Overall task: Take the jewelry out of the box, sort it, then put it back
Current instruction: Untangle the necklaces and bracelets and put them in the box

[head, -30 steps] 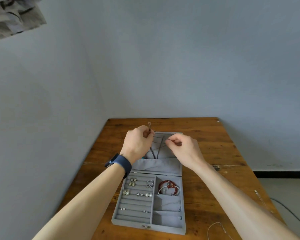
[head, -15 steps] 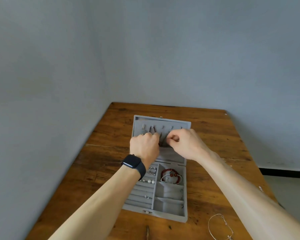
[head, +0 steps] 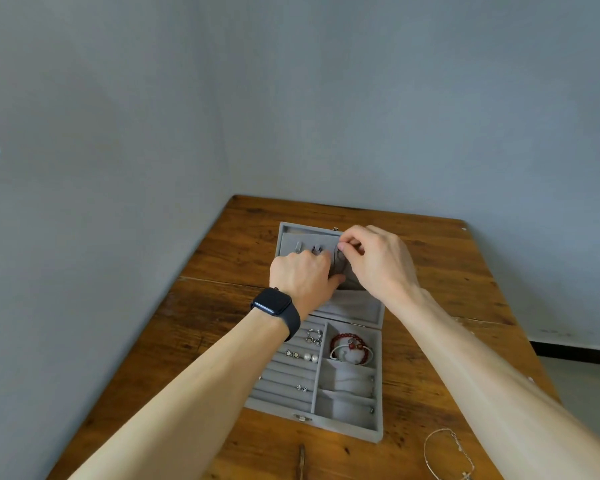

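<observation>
The box (head: 378,424) lies open in the middle of the surface (head: 222,306), its lid (head: 288,233) folded flat toward the far edge. Both hands work on the lid's lining. The right hand (head: 378,265) has thumb and forefinger pinched tight near the lid's far rim, apparently on a fine chain (head: 341,255) too thin to make out clearly. The left hand (head: 302,275) shows only its back, with fingers curled under and thumb pressed to the lining; whether it holds anything cannot be told. Just past its knuckles a dark pendant (head: 316,249) hangs beside a hook (head: 298,244).

In the tray, bracelets (head: 350,348) fill the far right compartment and earrings (head: 305,356) sit in the padded rows on the left. A cross necklace (head: 447,455) lies loose near the surface's near right corner, so sorting looks only partly done.

The likely trouble is the chain itself. Pulled sideways rather than lifted clear, it could snag on its hook or tangle with the pendant next to it — a hard tug might kink it or drag the neighbour loose. The pinch is small, so a slip could drop the chain into the lid's pocket fold. The left forearm also crosses low over the tray, and a careless sweep could knock the earrings out of their rows. The cross necklace sits close enough to the near edge for the right arm to brush it off.
</observation>
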